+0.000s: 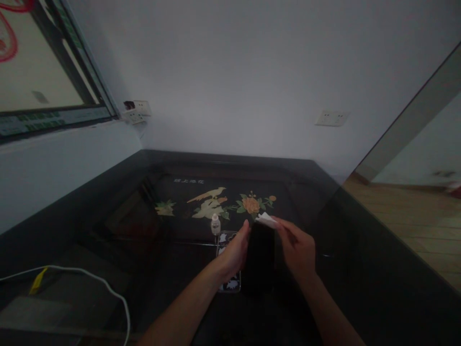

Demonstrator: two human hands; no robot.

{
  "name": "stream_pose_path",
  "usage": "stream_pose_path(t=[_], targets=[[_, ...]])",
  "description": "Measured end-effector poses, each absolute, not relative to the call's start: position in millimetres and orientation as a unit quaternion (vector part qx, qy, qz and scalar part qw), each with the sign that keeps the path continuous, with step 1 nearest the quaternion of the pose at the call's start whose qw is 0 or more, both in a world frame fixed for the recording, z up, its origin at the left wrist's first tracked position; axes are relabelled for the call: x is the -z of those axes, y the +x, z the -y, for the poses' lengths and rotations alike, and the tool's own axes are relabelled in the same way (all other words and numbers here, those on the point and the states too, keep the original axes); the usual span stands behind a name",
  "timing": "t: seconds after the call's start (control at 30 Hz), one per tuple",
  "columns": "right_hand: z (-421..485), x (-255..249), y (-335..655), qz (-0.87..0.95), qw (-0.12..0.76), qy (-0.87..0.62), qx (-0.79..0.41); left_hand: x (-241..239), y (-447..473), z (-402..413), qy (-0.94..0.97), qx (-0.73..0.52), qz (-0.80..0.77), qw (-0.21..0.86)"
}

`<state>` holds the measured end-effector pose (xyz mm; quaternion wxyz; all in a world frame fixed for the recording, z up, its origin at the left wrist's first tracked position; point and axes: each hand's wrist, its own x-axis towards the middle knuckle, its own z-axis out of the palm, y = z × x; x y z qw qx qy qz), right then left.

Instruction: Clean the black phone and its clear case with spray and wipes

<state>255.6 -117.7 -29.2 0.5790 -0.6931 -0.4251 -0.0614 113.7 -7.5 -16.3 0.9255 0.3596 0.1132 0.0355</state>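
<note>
A black phone (261, 252) lies flat on the dark glass table (353, 269) between my hands. My left hand (236, 254) rests against the phone's left edge, fingers curled along it to steady it. My right hand (297, 245) pinches a small white wipe (266, 220) at the phone's far right corner. A patterned phone case (227, 284) lies under my left hand, mostly hidden. A small clear bottle with a white cap (215, 225) stands just beyond the case.
The table top carries an inlaid bird-and-flower picture (216, 204) at the back. A white cable (108, 288) with a yellow tag (38, 281) curves over the front left. Wall sockets (137, 111) sit near the window corner; wooden floor (414, 216) lies to the right.
</note>
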Motion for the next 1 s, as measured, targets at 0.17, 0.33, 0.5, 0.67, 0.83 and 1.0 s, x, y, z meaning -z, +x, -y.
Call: stream_pose_path(t=[0.17,0.33,0.5,0.67,0.83,1.0], targets=[[109,32,256,0.633,0.442,-0.635,-0.020,13,114,12,0.370,-0.021,-0.075,0.926],[113,31,252,0.694,0.368,-0.618,-0.031,20,113,5,0.361,0.018,-0.069,0.930],[127,25,244,0.726,0.336,-0.600,0.004,20,114,-1,0.334,-0.019,-0.137,0.932],[143,23,228,0.762,0.295,-0.577,0.012,13,115,-2,0.309,-0.089,-0.181,0.929],[158,22,215,0.767,0.301,-0.567,0.021,13,116,-2,0.269,-0.116,-0.142,0.946],[175,21,211,0.738,0.355,-0.573,-0.016,12,114,-3,0.252,-0.102,-0.124,0.954]])
